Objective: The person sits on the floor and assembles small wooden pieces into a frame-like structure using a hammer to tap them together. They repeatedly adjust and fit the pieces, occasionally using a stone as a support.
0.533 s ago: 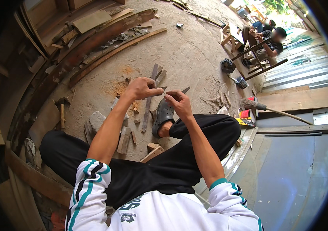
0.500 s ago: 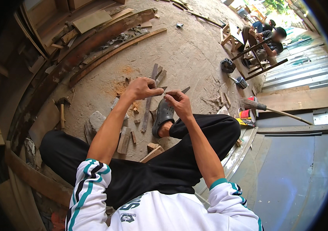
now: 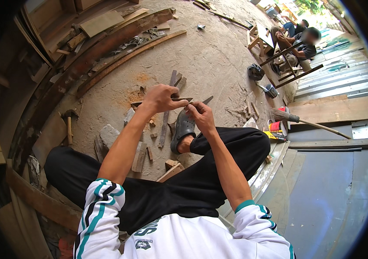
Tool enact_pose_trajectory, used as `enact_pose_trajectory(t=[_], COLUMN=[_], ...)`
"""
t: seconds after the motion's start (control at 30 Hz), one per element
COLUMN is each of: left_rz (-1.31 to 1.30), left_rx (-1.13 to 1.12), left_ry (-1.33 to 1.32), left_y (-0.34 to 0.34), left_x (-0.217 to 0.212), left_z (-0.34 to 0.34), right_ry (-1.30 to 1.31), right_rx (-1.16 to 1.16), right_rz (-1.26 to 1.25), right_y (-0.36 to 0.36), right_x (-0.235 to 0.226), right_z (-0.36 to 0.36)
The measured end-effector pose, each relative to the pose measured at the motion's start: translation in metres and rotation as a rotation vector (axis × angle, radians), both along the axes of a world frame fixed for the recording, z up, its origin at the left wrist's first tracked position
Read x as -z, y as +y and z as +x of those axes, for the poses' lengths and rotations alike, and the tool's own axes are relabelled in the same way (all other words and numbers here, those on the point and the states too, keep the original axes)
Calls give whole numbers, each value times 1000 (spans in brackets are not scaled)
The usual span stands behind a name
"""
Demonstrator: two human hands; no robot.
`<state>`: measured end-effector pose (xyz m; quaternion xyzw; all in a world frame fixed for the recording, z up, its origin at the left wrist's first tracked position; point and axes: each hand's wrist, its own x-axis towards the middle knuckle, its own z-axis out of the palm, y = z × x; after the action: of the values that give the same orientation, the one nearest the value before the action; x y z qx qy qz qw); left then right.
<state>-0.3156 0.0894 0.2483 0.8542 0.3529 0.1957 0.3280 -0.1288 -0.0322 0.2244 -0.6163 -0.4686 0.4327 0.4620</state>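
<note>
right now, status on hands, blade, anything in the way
Left hand gripping dark blade. Right hand pinched near its tip, contents unclear. Wood block on floor.

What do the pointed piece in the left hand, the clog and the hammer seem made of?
Pointed piece: perhaps dark, dull metal, judging by its thin taper; the left hand covers much of it.
Clog: likely moulded foam or rubber, matte grey, with round holes in the upper.
Hammer: tan handle looks like bare wood; dark head, probably metal.
</note>
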Motion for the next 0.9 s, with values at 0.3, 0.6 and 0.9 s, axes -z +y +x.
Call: enact_pose_trajectory(t=[0.3,0.6,0.9], left_rz=[32,120,465], left_rx=[3,-9,-64], left_ry=[-26,-71,-327], left_y=[-4,-12,-27], left_x=[4,-4,-48], left_z=[4,10,6], right_ry=[36,-7,-151], right_rx=[17,3,28], right_rz=[4,16,214], right_y=[-1,-3,-13], right_x=[1,-6,-60], right_z=[2,11,2])
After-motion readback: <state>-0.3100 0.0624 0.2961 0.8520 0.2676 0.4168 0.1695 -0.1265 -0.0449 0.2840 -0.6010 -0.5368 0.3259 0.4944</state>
